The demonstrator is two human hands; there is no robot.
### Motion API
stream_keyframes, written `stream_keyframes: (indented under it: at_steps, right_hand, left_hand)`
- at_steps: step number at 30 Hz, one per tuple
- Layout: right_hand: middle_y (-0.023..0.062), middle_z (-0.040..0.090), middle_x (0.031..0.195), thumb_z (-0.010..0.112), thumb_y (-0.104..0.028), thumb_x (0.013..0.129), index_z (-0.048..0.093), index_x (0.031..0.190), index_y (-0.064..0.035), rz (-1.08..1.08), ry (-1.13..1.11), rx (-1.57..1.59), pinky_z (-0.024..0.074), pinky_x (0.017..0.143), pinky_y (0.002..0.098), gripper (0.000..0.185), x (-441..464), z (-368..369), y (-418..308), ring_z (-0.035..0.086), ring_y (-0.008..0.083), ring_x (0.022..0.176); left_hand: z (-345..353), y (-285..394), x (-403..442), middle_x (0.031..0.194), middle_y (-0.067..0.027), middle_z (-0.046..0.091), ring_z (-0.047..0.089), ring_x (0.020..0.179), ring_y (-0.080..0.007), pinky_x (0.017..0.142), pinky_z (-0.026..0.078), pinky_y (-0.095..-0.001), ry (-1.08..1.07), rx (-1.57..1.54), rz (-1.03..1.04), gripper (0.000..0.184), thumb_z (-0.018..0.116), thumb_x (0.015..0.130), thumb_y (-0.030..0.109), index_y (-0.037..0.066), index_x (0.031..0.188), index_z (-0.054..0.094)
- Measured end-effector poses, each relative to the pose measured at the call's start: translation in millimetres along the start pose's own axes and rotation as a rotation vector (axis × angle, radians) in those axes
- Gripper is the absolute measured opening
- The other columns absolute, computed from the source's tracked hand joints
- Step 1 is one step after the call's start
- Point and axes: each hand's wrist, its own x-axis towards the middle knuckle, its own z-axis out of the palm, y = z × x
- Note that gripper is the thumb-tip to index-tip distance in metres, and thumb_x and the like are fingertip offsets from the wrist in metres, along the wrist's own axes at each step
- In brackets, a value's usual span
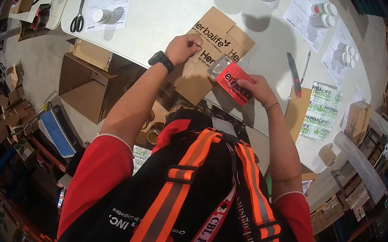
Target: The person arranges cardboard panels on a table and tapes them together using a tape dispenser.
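Observation:
A flat, folded cardboard box (201, 80) with black "Herbalife" lettering lies at the table's near edge, between my hands. My right hand (260, 91) grips a red tape dispenser (234, 83), its metal front end resting over or just above the cardboard. Curled into a pinch, my left hand (185, 49) is at the box's left edge, with a dark watch (161, 61) on the wrist. Whatever its fingertips may hold is hidden.
Black scissors (79, 12) and a white bottle on a paper (105, 16) are at the left. To the right lie a box cutter (294, 75), a pen (305, 64), printed packing sheets (322, 109) and papers with several white bottles (323, 15). An open carton (85, 87) stands below the table.

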Motion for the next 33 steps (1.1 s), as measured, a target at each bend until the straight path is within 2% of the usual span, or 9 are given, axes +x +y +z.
stream_keyframes:
  at_steps: [6,9,12,21,27,29,30,32,33]
  right_hand:
    - [0.0009,0.064,0.076,0.072,-0.035,0.083,0.071,0.093,0.0021,0.016,0.001,0.002,0.0464,0.065,0.0255,0.038,-1,2,1,0.054,0.0076,0.068]
    - [0.0014,0.065,0.076,0.072,-0.036,0.083,0.071,0.092,0.0020,0.001,0.020,-0.007,0.0467,0.065,0.0258,0.039,-2,3,-1,0.055,0.0079,0.067]
    - [-0.0007,0.062,0.075,0.071,-0.035,0.084,0.071,0.094,0.0009,0.006,0.023,-0.015,0.0444,0.063,0.0253,0.038,-3,6,0,0.052,0.0073,0.067]
    - [0.0004,0.063,0.077,0.072,-0.037,0.083,0.071,0.095,0.0018,0.023,0.032,-0.005,0.0454,0.065,0.0256,0.040,0,7,3,0.054,0.0080,0.068]
    - [0.0040,0.066,0.077,0.074,-0.038,0.080,0.071,0.092,0.0028,-0.004,0.040,0.020,0.0482,0.066,0.0268,0.043,4,7,9,0.058,0.0096,0.068]
    - [0.0042,0.066,0.077,0.074,-0.038,0.080,0.071,0.092,0.0030,-0.015,0.047,0.028,0.0481,0.066,0.0269,0.043,4,7,9,0.058,0.0097,0.068]
    - [0.0044,0.066,0.077,0.074,-0.038,0.080,0.071,0.093,0.0029,0.003,0.038,0.011,0.0480,0.066,0.0269,0.043,5,6,8,0.058,0.0100,0.069]
    - [0.0046,0.066,0.077,0.073,-0.038,0.080,0.071,0.093,0.0028,0.022,0.033,-0.003,0.0479,0.067,0.0270,0.043,3,6,6,0.058,0.0103,0.069]
    - [0.0047,0.066,0.076,0.074,-0.038,0.080,0.072,0.094,0.0023,-0.001,0.036,-0.011,0.0477,0.066,0.0272,0.043,2,6,6,0.058,0.0104,0.068]
  left_hand:
    - [0,6,-4,0.077,-0.0031,0.069,0.063,0.067,-0.0125,0.063,0.050,-0.0280,0.010,0.023,0.032,0.017,0.074,0.081,0.016,0.008,0.096,0.070]
    - [-2,21,-8,0.084,-0.0040,0.069,0.062,0.075,-0.0093,0.068,0.050,-0.0251,-0.044,0.059,-0.105,0.022,0.073,0.083,0.010,0.002,0.103,0.068]
    - [-1,13,-5,0.083,-0.0027,0.069,0.062,0.074,-0.0096,0.068,0.050,-0.0262,-0.004,0.181,0.021,0.023,0.074,0.082,0.011,0.004,0.103,0.068]
    - [-1,26,-14,0.082,-0.0029,0.067,0.064,0.074,-0.0221,0.066,0.050,-0.0336,0.041,0.282,0.128,0.016,0.071,0.081,0.017,0.013,0.094,0.065]
    - [5,30,-16,0.079,-0.0049,0.066,0.063,0.074,-0.0258,0.068,0.051,-0.0387,0.130,0.315,0.135,0.049,0.073,0.078,0.015,0.017,0.124,0.055]
    - [3,36,-18,0.091,-0.0095,0.065,0.062,0.087,-0.0286,0.075,0.051,-0.0405,0.096,0.375,0.064,0.070,0.075,0.076,0.015,0.013,0.138,0.042]
    - [2,35,-18,0.091,-0.0095,0.065,0.062,0.087,-0.0286,0.075,0.051,-0.0405,0.096,0.377,0.067,0.070,0.075,0.076,0.015,0.013,0.138,0.042]
    - [-1,28,-20,0.109,-0.0155,0.060,0.057,0.102,-0.0327,0.084,0.049,-0.0415,0.298,0.563,0.277,0.077,0.075,0.077,0.015,0.008,0.143,0.035]
    - [-4,24,-21,0.133,-0.0215,0.047,0.044,0.124,-0.0365,0.101,0.040,-0.0438,0.204,0.593,0.301,0.079,0.073,0.079,0.023,0.002,0.143,0.032]
